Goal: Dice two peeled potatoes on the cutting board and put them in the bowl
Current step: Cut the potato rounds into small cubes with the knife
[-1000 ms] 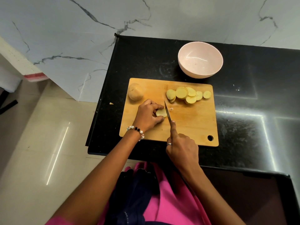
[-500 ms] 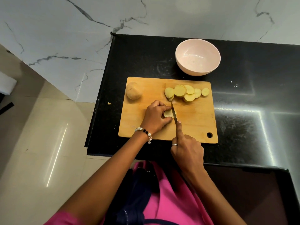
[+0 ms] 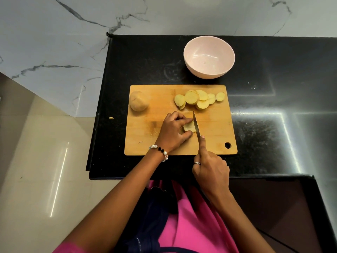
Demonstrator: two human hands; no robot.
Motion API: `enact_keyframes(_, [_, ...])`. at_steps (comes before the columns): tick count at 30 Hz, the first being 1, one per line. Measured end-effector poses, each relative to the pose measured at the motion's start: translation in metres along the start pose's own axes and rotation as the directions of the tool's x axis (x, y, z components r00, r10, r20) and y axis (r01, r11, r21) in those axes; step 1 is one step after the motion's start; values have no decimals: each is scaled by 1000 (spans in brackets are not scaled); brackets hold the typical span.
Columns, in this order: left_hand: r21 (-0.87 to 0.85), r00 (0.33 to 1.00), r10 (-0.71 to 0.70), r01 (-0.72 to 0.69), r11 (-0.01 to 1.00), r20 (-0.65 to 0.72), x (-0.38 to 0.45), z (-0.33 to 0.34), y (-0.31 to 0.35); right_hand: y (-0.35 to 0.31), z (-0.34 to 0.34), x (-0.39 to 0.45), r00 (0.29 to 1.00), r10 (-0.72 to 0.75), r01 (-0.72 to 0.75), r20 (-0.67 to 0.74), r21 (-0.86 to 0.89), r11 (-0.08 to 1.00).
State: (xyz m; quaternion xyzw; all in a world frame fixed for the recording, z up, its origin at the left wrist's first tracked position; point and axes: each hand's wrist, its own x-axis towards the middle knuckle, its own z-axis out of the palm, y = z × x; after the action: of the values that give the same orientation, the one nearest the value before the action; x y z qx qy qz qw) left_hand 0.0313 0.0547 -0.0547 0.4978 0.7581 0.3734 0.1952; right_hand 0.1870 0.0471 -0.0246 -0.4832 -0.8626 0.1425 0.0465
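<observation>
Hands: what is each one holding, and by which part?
Left hand grips the potato piece from its left side; right hand holds the knife by its hidden handle, forefinger along the blade.

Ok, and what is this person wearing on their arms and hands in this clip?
Both forearms are bare, with no sleeves reaching them. The left hand has a beaded bracelet of white pearly and black beads around its wrist. The right hand has a thin silver-coloured ring on one finger. A pink garment shows below, over the body.
</observation>
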Motion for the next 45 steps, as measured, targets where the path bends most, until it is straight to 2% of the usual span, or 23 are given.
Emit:
enact_keyframes(5, [18, 999, 15, -15, 1000, -31, -3, 2, 1, -2, 0, -1, 999, -9, 12, 45, -49, 999])
enact_keyframes(11, [30, 997, 16, -14, 999, -70, -3, 7, 2, 1, -3, -2, 1000, -26, 25, -12, -63, 998])
enact_keyframes(19, [25, 996, 23, -21, 999, -87, -2, 8, 1, 2, 4, 2, 999, -54, 54, 4, -75, 996])
enact_keyframes(25, [22, 995, 10, -7, 1000, -102, -2, 11, 1, 7, 7, -4, 997, -68, 72, 30, -151, 986])
enact_keyframes(33, [22, 992, 11, -9, 1000, -124, -3, 10, 0, 22, 1, -6, 996, -90, 91, 11, -141, 986])
enact_keyframes(41, [18, 990, 13, -10, 1000, -141, -4, 10, 0, 56, -12, 17, 999, -30, 28, -34, -63, 998])
enact_keyframes(43, [11, 991, 16, -15, 1000, -133, -4, 9, 0, 63, -13, 22, 998, 18, -17, -57, 13, 1000])
enact_keyframes(45, [-1, 993, 24, -24, 1000, -119, -4, 7, -2, 64, -14, 23, 997, 8, 3, -79, 134, 991])
